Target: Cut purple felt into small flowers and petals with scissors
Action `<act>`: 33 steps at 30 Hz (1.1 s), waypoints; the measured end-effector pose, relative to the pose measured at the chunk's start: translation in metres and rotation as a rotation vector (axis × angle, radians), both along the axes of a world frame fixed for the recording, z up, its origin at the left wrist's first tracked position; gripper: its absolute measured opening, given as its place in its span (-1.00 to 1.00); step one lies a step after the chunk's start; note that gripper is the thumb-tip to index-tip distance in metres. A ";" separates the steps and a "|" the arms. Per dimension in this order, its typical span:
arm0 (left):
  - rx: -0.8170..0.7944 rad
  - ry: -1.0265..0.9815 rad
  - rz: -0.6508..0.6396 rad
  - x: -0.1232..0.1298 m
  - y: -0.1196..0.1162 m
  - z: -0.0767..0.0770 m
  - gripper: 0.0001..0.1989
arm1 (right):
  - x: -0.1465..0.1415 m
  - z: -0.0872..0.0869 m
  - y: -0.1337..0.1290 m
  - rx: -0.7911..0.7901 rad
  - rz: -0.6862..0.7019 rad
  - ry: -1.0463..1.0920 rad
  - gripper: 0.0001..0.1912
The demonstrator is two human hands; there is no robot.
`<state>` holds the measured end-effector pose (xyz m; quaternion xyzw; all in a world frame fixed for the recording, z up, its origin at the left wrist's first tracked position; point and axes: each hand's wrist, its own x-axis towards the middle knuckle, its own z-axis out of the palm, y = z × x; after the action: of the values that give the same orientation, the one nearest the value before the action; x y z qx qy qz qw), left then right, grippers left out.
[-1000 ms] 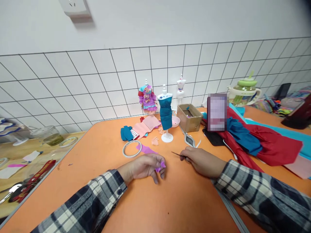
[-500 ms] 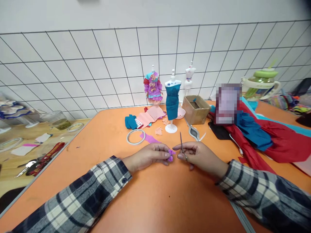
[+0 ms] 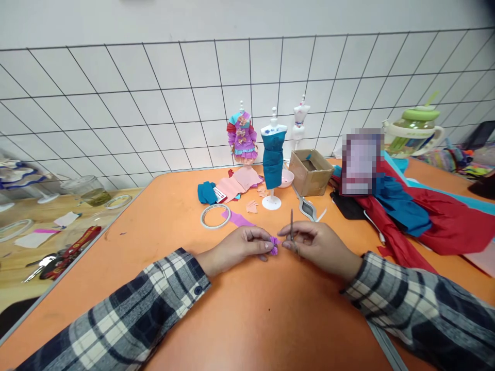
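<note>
Left hand (image 3: pixel 243 248) pinches a gathered purple piece (image 3: pixel 274 246) above the orange surface (image 3: pixel 228 314), probably to keep its pleats bunched; right hand (image 3: pixel 319 245) grips scissors (image 3: pixel 292 224), blades pointing away, seemingly tucked aside to free fingertips.

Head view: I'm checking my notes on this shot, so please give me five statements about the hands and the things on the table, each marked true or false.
1. The left hand pinches a purple piece. True.
2. The right hand is empty. False: it holds a thin dark tool, seemingly scissors.
3. The front mannequin wears a red dress. False: the dress is teal.
4. The box is closed on top. False: its top is open.
5. In the picture, the tape ring lies to the left of the box. True.
</note>
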<state>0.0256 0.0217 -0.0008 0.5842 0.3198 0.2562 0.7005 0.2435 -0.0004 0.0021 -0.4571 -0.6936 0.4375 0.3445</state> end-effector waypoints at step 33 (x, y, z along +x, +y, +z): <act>-0.010 0.031 0.009 0.002 -0.001 0.003 -0.73 | -0.013 -0.003 0.000 -0.163 0.003 0.109 -0.70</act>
<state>0.0272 0.0205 0.0020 0.5831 0.3347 0.2486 0.6973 0.2307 -0.0007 -0.0006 -0.4581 -0.6364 0.5174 0.3427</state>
